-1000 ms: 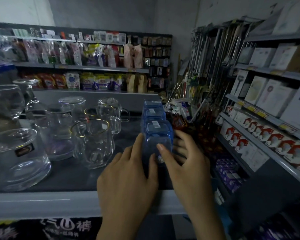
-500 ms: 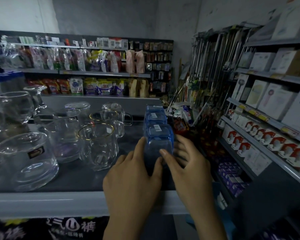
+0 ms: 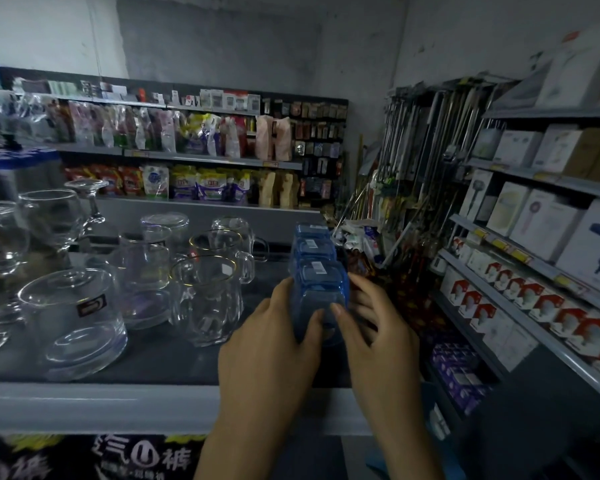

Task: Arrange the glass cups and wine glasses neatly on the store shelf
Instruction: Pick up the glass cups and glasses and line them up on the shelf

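Note:
Three blue glass cups stand upside down in a row running away from me along the right edge of the dark shelf (image 3: 160,362). My left hand (image 3: 267,344) and right hand (image 3: 378,327) clasp the nearest blue cup (image 3: 321,292) from both sides, thumbs meeting on its front. Left of them stand clear handled mugs with gold rims (image 3: 205,299), a clear jug (image 3: 142,275), an upturned tumbler with a dark label (image 3: 73,323) and stemmed wine glasses (image 3: 52,220).
The shelf's pale front lip (image 3: 101,407) runs across below the glassware. To the right, an aisle drops away to racks of boxed goods (image 3: 534,299) and hanging metal tools (image 3: 430,161). A far shelf wall holds packaged goods (image 3: 201,188).
Both hands stay clasped around the nearest blue cup. My view has tilted slightly, so the shelf and glassware sit lower in the frame.

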`<state>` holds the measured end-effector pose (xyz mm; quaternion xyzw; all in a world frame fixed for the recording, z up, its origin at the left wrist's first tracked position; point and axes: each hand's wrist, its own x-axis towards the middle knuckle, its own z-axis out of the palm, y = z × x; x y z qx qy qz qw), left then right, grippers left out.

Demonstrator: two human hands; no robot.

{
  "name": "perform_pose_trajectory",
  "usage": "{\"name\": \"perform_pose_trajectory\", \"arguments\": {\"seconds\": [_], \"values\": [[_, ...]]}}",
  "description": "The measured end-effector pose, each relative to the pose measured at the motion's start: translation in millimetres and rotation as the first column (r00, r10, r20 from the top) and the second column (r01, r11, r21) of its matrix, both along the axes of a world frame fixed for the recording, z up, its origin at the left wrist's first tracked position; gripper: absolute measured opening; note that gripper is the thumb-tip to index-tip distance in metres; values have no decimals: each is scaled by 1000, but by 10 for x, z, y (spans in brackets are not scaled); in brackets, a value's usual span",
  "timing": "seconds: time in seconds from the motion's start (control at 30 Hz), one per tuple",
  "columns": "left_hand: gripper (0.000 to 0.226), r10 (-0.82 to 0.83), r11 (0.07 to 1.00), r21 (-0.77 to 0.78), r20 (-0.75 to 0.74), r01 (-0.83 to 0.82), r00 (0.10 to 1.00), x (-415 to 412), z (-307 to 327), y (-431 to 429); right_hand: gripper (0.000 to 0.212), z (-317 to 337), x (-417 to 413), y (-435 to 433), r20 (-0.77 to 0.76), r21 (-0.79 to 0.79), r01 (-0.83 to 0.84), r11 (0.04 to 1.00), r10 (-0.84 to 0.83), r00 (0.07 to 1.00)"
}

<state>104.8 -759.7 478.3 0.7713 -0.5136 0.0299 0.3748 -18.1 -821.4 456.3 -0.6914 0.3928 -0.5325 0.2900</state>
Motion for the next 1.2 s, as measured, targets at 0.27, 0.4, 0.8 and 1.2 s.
{"name": "perform_pose_trajectory", "arguments": {"seconds": [0.27, 0.4, 0.8, 1.2], "values": [[63, 76, 997, -3, 58, -76, 995, -62, -45, -7, 42, 18, 4, -27, 93, 47, -41, 998, 36, 995], [63, 88, 996, -8, 78, -88, 993, -94, -76, 17, 39, 30, -11, -7, 138, 54, -88, 995, 80, 987], [69, 140, 989, 27, 107, -144, 984, -126, -87, 31, 25, 392, -114, -546, 320, 138, -296, 945, 240, 917], [61, 112, 993, 37, 94, -116, 989, -133, -83, 45, 48, 222, 120, -1183, 496, 248, -581, 775, 414, 763]]}}
